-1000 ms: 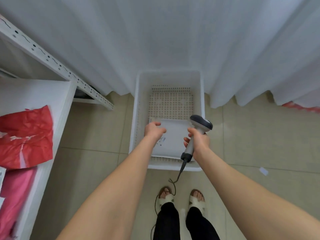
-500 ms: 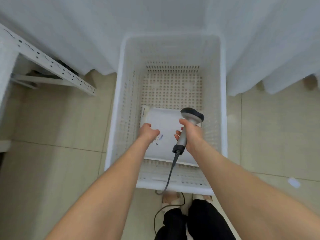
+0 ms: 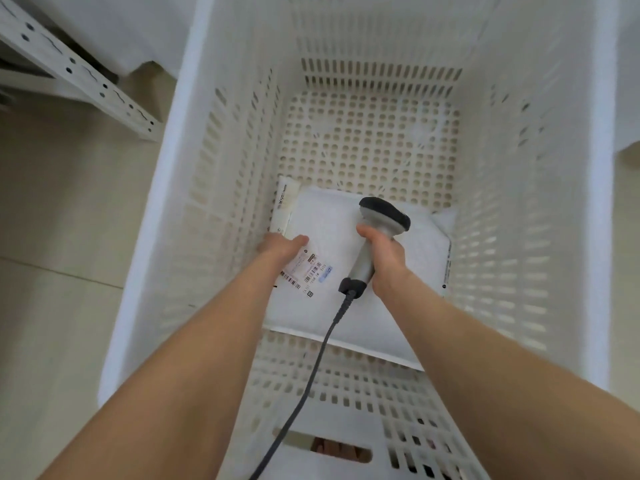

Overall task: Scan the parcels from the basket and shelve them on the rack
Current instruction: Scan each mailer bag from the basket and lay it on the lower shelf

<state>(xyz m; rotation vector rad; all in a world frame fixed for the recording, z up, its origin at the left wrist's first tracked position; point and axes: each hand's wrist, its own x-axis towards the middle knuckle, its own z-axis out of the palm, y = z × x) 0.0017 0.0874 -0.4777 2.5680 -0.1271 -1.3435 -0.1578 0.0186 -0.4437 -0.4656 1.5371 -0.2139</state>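
Reaching down into a white perforated basket (image 3: 180,209), both bare hands are low inside it, close to its holed floor. The right hand (image 3: 386,261) is closed in a fist around the grey handle of a barcode scanner (image 3: 372,237). The scanner's dark head sticks out just beyond the knuckles, pointing away from the person, and its dark cable (image 3: 311,368) leaves the butt of the handle just below the wrist and trails back between the two forearms, out over the near wall of the basket.

Directly under that hand lies a white padded parcel (image 3: 363,327), flat on the basket floor. It spreads out to both sides of the scanner hand and back toward the person. A printed label with barcodes (image 3: 308,270) sits on its top face, between the two hands and nearer the left one.

The left hand (image 3: 282,245) rests at the parcel's left edge, fingers curled down over that edge and thumb lying on top, next to the label; whether it actually grips the parcel or only touches it cannot be told. Just beyond the left hand's fingertips, a second, narrow white package with black print (image 3: 284,206) lies along the basket's left wall, partly tucked under the padded parcel.

Well away to the left of the left hand, outside the basket, a white slotted rack post (image 3: 79,74) slants across the pale tiled floor (image 3: 62,271).
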